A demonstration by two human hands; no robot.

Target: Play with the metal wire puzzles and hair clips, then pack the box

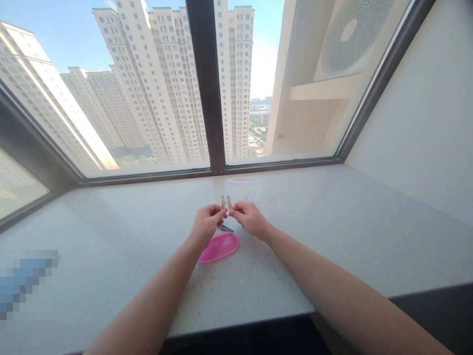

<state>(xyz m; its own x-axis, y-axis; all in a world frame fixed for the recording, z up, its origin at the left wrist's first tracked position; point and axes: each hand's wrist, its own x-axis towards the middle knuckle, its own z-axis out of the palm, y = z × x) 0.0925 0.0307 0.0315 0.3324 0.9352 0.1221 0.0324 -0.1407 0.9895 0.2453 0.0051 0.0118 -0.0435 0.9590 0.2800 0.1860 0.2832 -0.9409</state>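
Observation:
My left hand (210,220) is closed in a pinch around a slim tan piece (222,200), which stands upright between thumb and fingers. In my right hand (251,218) is a similar slim tan piece (229,201), also held upright and tilted slightly left. The two pieces are close side by side with a narrow gap; they look like wood, but their exact kind is too small to tell. Below my fingers lies a dark, narrow metal-looking item (226,228), partly hidden by my left hand. A pink oval tray (220,248) sits just beneath, its left end behind my left wrist.
Behind my hands stands a clear bag or container (241,188) with a pink strip on top. The pale speckled counter (277,286) runs to a dark-framed window (217,98); its front edge is near me. A white wall (417,123) rises right. A blurred blue patch (25,281) appears left.

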